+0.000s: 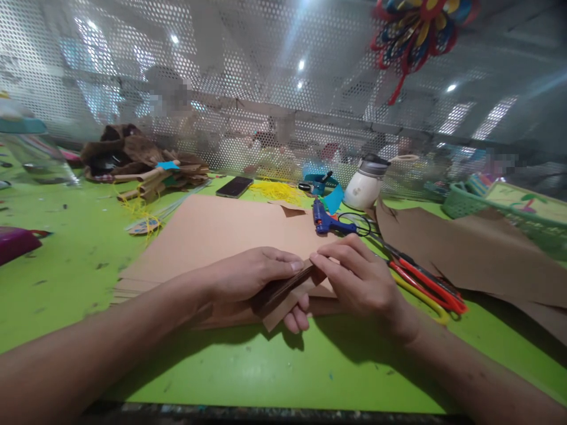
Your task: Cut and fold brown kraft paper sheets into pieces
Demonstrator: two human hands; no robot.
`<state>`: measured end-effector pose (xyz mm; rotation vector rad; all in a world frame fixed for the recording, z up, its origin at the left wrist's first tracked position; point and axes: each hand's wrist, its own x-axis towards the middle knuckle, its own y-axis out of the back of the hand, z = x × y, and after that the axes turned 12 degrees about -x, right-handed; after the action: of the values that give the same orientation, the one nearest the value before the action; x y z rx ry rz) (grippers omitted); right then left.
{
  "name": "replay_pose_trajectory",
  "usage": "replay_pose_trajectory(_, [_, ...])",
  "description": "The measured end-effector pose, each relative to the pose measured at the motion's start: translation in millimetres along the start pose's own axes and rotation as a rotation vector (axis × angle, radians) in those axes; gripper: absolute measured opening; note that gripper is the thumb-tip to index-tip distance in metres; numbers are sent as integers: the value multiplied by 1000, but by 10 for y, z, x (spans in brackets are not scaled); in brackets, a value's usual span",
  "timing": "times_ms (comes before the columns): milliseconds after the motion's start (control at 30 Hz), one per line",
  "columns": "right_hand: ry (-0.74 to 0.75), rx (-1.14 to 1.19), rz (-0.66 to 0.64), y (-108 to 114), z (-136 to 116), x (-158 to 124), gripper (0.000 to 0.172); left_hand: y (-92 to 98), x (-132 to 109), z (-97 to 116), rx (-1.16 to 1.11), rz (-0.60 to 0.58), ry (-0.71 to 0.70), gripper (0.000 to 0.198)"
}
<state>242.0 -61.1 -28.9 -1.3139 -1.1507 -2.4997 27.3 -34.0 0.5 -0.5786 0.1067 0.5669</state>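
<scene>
A folded strip of brown kraft paper (283, 304) is held in front of me, slanting up to the right. My left hand (261, 271) is closed around it, thumb on top and fingertips curled out beneath. At the strip's upper right end, my right hand (363, 274) pinches the paper between thumb and fingers. Under both hands lies a stack of large brown kraft paper sheets (212, 227). Just beyond my right hand rests a blue hot glue gun (328, 219). Scissors with red handles (429, 286) and a yellow-handled pair (420, 298) lie right of that hand.
Dark brown paper (478, 251) and a green basket (460, 203) occupy the right side. Along the back stand a white bottle (364, 186), yellow shredded strands (279, 190) and a phone (234, 187). Rolled paper pieces (150, 184) lie back left. Perforated metal panels (248, 88) rise behind the green table (274, 372).
</scene>
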Motion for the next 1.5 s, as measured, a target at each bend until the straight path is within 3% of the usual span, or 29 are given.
replay_pose_trajectory(100, [-43,37,-21,-16,-9,8,36,19,15,-63,19,16,-37,29])
replay_pose_trajectory(200, [-144,92,-52,-43,-9,7,23,46,41,-110,47,49,-76,33])
replay_pose_trajectory(300, [-269,258,-62,-36,15,7,28,50,57,-114,64,56,-74,31])
replay_pose_trajectory(400, [-512,532,-98,5,52,19,33,8,52,-86,143,81,-68,30])
replay_pose_trajectory(567, [-998,866,-299,24,69,67,34,-107,32,-46,295,150,-77,33])
replay_pose_trajectory(700, [-1100,1077,-411,-5,23,83,34,-131,31,-38,436,141,-90,30])
replay_pose_trajectory(833, [-1210,1123,-373,-3,-5,76,32,-117,32,-46,521,184,-152,26])
replay_pose_trajectory(1033, [-1152,975,-311,11,8,84,29,-80,30,-46,626,194,-155,31])
replay_pose_trajectory(1233, [-1024,830,-275,16,29,77,24,-79,10,13,928,253,-261,27])
replay_pose_trajectory(1500, [-904,899,-307,30,14,85,20,-51,33,-17,1046,270,-368,25])
